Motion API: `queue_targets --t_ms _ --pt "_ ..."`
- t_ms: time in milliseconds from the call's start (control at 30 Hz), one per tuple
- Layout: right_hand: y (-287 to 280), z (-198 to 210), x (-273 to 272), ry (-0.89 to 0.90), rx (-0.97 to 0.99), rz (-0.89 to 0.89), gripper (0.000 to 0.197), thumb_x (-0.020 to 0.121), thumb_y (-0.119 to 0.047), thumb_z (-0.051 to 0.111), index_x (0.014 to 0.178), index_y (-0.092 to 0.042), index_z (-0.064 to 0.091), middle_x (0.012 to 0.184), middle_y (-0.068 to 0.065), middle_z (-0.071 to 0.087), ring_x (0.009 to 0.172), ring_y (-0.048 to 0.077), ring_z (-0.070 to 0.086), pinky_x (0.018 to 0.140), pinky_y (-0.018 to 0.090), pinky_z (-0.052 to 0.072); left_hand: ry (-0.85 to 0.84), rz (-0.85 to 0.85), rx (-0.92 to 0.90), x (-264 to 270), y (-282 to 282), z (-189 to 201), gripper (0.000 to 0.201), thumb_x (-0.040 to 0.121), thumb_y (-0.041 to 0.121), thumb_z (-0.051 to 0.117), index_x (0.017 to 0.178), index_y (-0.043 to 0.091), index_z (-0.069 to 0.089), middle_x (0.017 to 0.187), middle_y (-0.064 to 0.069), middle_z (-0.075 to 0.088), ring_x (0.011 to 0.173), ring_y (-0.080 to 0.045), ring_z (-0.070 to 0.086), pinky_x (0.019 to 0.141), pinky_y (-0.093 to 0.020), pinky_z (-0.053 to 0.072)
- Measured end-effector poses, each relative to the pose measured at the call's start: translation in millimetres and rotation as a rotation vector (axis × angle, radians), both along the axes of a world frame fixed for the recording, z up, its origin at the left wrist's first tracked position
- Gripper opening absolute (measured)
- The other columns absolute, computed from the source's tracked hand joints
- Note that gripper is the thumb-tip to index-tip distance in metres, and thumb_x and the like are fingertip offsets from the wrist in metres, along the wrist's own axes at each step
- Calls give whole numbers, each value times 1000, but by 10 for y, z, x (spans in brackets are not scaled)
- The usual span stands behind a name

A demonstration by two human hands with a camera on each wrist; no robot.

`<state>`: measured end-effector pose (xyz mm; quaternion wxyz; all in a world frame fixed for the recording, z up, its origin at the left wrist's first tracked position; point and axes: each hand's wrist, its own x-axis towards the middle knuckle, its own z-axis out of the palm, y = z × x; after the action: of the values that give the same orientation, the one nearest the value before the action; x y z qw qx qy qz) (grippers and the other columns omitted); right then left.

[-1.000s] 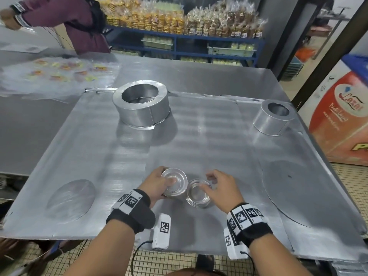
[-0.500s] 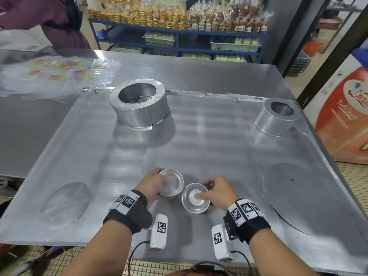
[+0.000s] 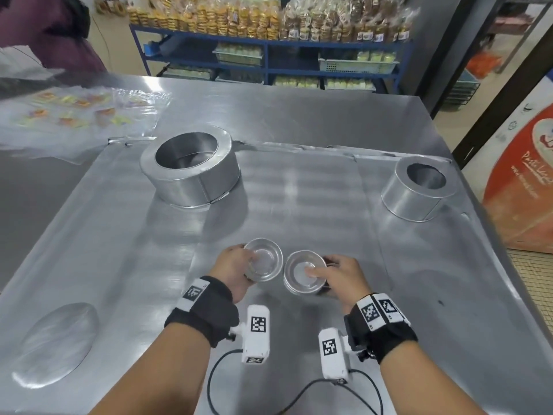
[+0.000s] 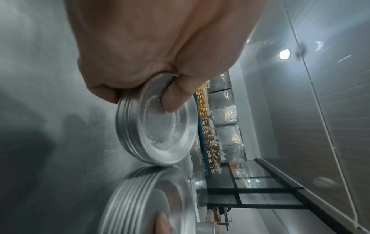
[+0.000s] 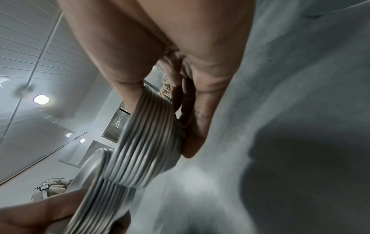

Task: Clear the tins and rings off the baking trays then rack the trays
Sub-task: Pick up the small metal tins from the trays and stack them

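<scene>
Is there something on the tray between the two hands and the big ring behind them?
Nothing visible. Bare tray lies between the hands, each gripping a tin stack, and the big ring.

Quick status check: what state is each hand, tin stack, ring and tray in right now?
left hand: grips a stack of small tins, thumb inside the top one
left tin stack: nested, held, tilted
right hand: grips the other stack, thumb inside
right tin stack: nested, held beside the left stack
large ring: upright on the tray, untouched
small ring: upright at the far right, untouched
baking trays: flat on the table, not racked
</scene>
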<state>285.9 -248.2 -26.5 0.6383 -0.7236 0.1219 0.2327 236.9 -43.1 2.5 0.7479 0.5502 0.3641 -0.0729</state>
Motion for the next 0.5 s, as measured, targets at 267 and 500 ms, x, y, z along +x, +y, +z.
queue_targets --t_ms 267,500 --pt "-28 64 786 14 50 -40 15 75 0 71 90 -5 72 79 11 66 70 27 64 62 40 60 17 22 62 848 -173 28 25 90 -8 46 86 12 60 81 -11 53 71 -22 49 62 -28 40" --pt "189 84 1686 -5 60 -83 24 78 2 68 98 -10 71 101 16 69 91 35 69 63 45 61 26 -9 145 1646 11 102 32 90 -11 47 92 17 62 92 -11 55 85 -26 53 66 -36 50"
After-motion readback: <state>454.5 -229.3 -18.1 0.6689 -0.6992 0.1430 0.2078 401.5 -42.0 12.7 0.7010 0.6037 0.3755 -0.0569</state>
